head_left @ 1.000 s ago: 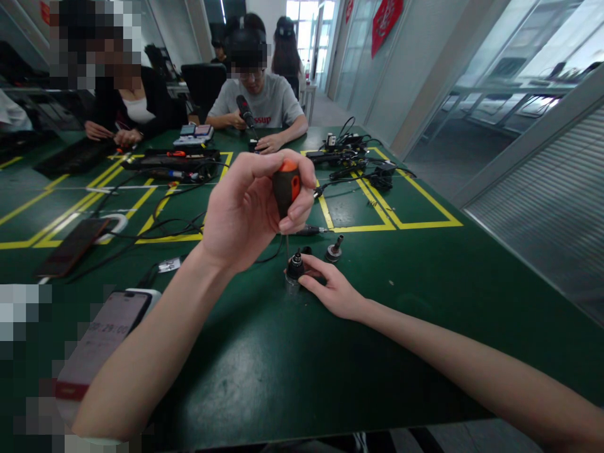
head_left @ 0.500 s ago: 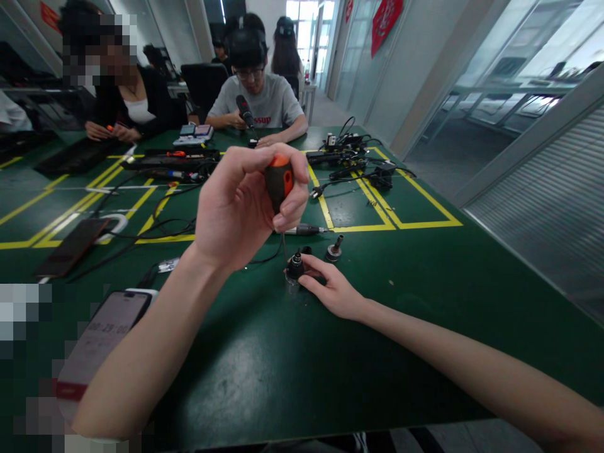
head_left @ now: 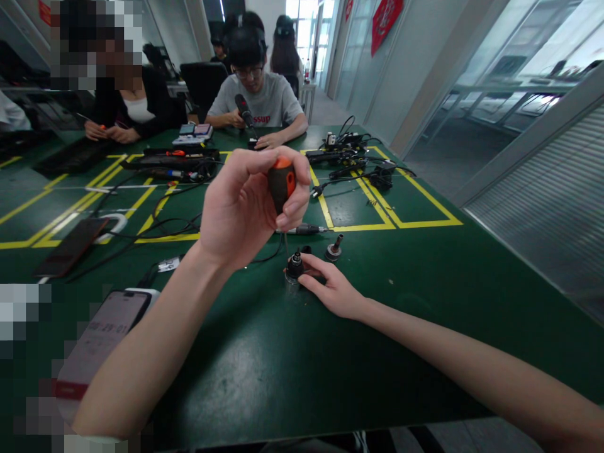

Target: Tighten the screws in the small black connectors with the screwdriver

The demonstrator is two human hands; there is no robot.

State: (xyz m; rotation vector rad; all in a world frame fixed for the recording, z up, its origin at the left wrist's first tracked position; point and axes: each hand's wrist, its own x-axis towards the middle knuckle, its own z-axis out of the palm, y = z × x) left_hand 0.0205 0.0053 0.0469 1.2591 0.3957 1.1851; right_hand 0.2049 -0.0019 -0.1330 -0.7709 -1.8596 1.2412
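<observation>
My left hand (head_left: 250,207) is wrapped round the orange and dark grey handle of a screwdriver (head_left: 282,189). Its thin shaft points down to a small black cylindrical part (head_left: 295,265) with a metal collar on top. Whether the tip sits in a screw is too small to make out. My right hand (head_left: 330,286) pinches that part from the right, its fingertips partly hidden behind it, and steadies it upright on the green table (head_left: 292,377). Just behind the right hand stands another small part, a round base with an upright stem (head_left: 334,249).
A dark pen-shaped tool (head_left: 304,229) lies beyond my hands. Tangled black cables and plugs (head_left: 353,160) are at the back. Phones (head_left: 113,327) lie to the left, with cords beside them. Across the table a person (head_left: 264,104) holds a heat-gun-like tool; another person sits left.
My left hand and the screwdriver handle have shifted slightly right and down. My right hand and the black part stay in place.
</observation>
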